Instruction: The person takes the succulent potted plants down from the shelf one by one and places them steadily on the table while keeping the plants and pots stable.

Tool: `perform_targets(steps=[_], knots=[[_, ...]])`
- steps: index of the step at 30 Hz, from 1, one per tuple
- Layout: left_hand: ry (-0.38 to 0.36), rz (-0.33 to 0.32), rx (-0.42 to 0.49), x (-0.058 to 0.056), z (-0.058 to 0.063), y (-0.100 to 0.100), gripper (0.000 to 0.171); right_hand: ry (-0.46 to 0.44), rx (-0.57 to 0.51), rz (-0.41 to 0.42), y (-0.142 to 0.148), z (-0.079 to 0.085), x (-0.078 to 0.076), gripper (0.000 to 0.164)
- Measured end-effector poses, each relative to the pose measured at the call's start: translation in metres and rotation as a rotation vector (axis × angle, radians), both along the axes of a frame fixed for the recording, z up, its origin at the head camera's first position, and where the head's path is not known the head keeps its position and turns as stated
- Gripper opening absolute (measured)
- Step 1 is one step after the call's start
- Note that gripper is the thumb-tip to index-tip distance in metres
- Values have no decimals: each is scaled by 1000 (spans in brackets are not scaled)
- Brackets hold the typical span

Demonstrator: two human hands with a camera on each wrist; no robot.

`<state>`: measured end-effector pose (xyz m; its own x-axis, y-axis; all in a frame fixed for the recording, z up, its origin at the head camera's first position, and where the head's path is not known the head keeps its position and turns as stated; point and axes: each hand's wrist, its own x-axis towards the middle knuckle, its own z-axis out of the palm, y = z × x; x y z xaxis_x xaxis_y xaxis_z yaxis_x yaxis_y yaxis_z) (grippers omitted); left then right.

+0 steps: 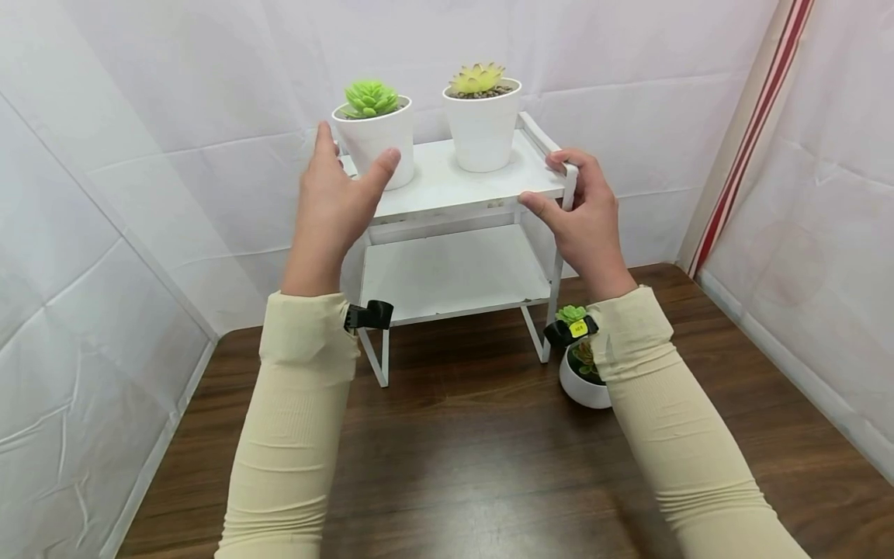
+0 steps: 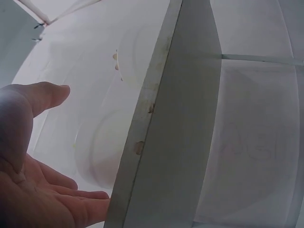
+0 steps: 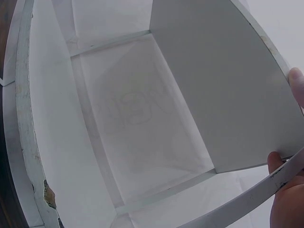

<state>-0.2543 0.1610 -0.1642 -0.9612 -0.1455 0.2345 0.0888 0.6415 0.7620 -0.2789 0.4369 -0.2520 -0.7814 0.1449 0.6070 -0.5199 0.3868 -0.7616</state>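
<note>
A white two-tier shelf (image 1: 447, 190) stands against the back cloth. On its top board sit two white pots: a left pot (image 1: 382, 147) with a bright green succulent, and a right pot (image 1: 482, 132) with a yellow-green one. My left hand (image 1: 334, 194) is around the left pot's near side, thumb apart from the fingers; in the left wrist view, a gap separates the thumb from the pot. My right hand (image 1: 590, 221) grips the shelf's front right corner, thumb at the board's front edge and fingers over the side rail (image 1: 541, 133).
A small white bowl pot (image 1: 585, 390) with succulents is on the brown wooden table (image 1: 461, 466) by the shelf's right leg, partly hidden behind the right wrist. White cloth walls (image 1: 803, 155) enclose the back and sides. The lower board (image 1: 447, 276) shows beneath the top one.
</note>
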Motion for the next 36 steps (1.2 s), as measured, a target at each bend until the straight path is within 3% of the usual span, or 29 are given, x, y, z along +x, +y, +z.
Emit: perform_targets(steps=[6,15,36], knots=[[-13,15,-8,-4,-1,0,105,2,-6,9,-3,6,10,57],[-43,23,32,-11,0,3,108,4,-3,6,-2,6,8,58],[-18,40,24,-29,-2,11,108,13,-3,18,-2,8,12,57]])
